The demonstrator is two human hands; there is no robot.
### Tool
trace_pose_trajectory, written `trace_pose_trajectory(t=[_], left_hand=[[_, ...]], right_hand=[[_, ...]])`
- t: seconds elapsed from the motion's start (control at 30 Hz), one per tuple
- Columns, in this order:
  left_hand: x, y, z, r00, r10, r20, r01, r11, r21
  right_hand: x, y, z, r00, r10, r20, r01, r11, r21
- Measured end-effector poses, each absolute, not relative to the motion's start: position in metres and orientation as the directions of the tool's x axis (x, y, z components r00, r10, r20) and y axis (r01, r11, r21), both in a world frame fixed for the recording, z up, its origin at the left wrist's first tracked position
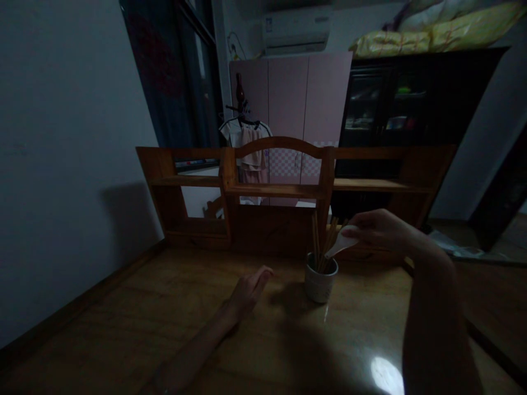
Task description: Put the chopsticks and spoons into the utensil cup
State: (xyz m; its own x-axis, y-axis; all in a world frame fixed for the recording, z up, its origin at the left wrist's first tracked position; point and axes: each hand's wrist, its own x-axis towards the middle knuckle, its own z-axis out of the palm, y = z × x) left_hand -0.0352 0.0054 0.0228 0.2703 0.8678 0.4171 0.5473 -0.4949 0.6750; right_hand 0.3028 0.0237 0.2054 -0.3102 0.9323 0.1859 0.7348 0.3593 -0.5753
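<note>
My right hand point(381, 230) is closed on a white spoon point(341, 243), gripping it by its broad end above a pale cup point(319, 288). The spoon slants down to the left, with its narrow end at the cup's mouth. Several wooden chopsticks point(326, 244) stand in the cup, leaning different ways. To the left of the cup, my left hand point(249, 288) rests on the wooden table point(185, 307) with nothing in it. Its fingers are loosely bent and point towards the cup, apart from it.
A wooden shelf unit point(280, 190) runs along the table's back edge, close behind the cup. A wall point(74, 164) borders the table on the left. Farther back stand a pink wardrobe point(288, 99), hanging clothes point(251, 145) and a dark cabinet point(444, 99). The room is dim.
</note>
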Motion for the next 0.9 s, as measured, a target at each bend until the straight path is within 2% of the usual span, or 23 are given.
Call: trace_pose_trajectory(t=[0.2, 0.57, 0.9], left_hand=[[-0.035, 0.007, 0.023, 0.277, 0.862, 0.425, 0.559, -0.504, 0.659], [-0.034, 0.011, 0.017, 0.280, 0.851, 0.444, 0.589, -0.517, 0.620], [-0.035, 0.013, 0.015, 0.292, 0.834, 0.469, 0.579, -0.544, 0.607]], right_hand=[[0.286, 0.047, 0.185, -0.476, 0.879, 0.006, 0.674, 0.369, -0.640], [0.262, 0.055, 0.177, -0.489, 0.861, -0.138, 0.793, 0.373, -0.482], [0.246, 0.065, 0.163, -0.489, 0.837, -0.244, 0.836, 0.371, -0.403]])
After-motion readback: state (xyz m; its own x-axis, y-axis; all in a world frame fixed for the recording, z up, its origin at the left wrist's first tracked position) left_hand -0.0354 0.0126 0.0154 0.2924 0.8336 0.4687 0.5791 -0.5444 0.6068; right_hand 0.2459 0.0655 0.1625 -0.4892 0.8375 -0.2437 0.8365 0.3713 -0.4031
